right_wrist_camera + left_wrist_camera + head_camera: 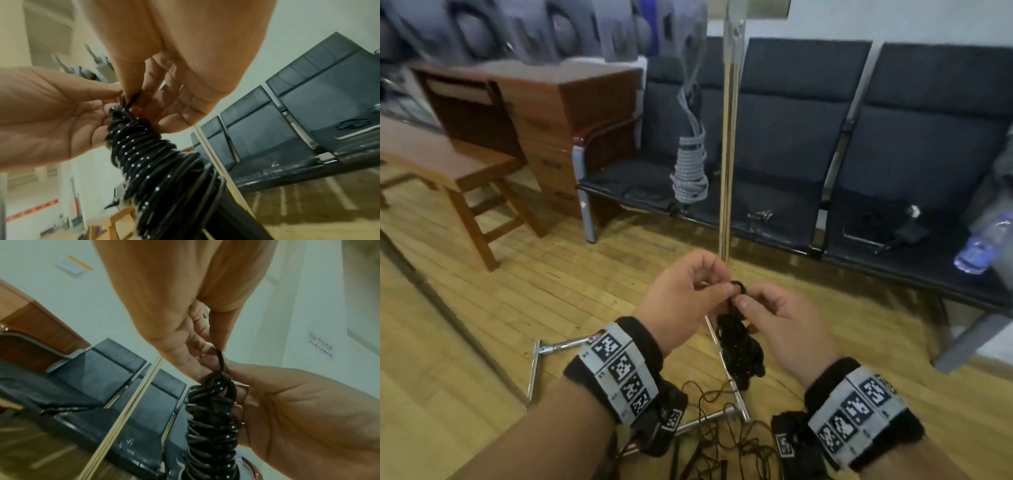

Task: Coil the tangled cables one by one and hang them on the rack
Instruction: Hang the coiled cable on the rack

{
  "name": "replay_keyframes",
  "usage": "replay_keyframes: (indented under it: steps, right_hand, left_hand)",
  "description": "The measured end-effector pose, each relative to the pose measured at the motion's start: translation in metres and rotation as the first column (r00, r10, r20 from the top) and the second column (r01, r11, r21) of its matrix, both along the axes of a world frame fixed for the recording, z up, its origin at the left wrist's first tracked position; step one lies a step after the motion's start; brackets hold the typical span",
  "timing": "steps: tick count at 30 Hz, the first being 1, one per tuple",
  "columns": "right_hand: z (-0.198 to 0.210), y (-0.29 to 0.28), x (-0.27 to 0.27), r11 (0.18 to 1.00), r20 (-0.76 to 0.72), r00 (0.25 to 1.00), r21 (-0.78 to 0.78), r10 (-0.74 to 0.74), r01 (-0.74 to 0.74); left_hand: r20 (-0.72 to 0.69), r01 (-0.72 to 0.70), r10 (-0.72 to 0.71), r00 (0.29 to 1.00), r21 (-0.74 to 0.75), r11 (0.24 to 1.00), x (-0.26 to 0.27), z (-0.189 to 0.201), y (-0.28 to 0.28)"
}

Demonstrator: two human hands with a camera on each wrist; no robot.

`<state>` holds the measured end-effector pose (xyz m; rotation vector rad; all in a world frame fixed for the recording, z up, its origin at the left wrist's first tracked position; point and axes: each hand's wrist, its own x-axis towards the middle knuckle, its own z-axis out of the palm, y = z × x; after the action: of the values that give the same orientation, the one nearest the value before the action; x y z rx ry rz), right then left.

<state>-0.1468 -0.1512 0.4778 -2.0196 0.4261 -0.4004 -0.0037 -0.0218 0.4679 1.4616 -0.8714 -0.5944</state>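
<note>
A tightly wound bundle of glossy black cable is held upright, its long axis vertical, hanging below both hands. Its small top loop is pinched between the left hand and the right hand. The loop should be kept open and tensioned for hooking onto the chrome rack pole just beyond the hands, where a coiled grey cable already hangs.
</note>
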Motion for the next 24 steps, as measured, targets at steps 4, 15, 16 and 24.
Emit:
replay_keyframes:
  steps: [4, 15, 16, 24]
  right_hand:
    - [0.059, 0.023, 0.012, 0.993, 0.096, 0.995, -0.116, -0.026, 0.037]
    - [0.18, 0.071, 0.059, 0.985, 0.244, 0.97, -0.164, -0.01, 0.051]
    - [0.186, 0.074, 0.064, 0.988, 0.248, 0.969, -0.151, -0.001, 0.04]
    - [0.216, 0.072, 0.104, 0.991, 0.295, 0.956, -0.125, -0.003, 0.042]
  left_hand:
    - [0.127, -0.079, 0.083, 0.988, -0.039, 0.996, 0.007, 0.061, 0.025]
    - [0.602, -0.242, 0.22, 0.767, -0.046, 0.969, 0.033, 0.169, 0.084]
    - [0.602, -0.262, 0.243, 0.761, -0.058, 0.963, 0.037, 0.174, 0.086]
    - [0.302, -0.458, 0.494, 0.816, -0.186, 0.87, 0.067, 0.202, 0.07]
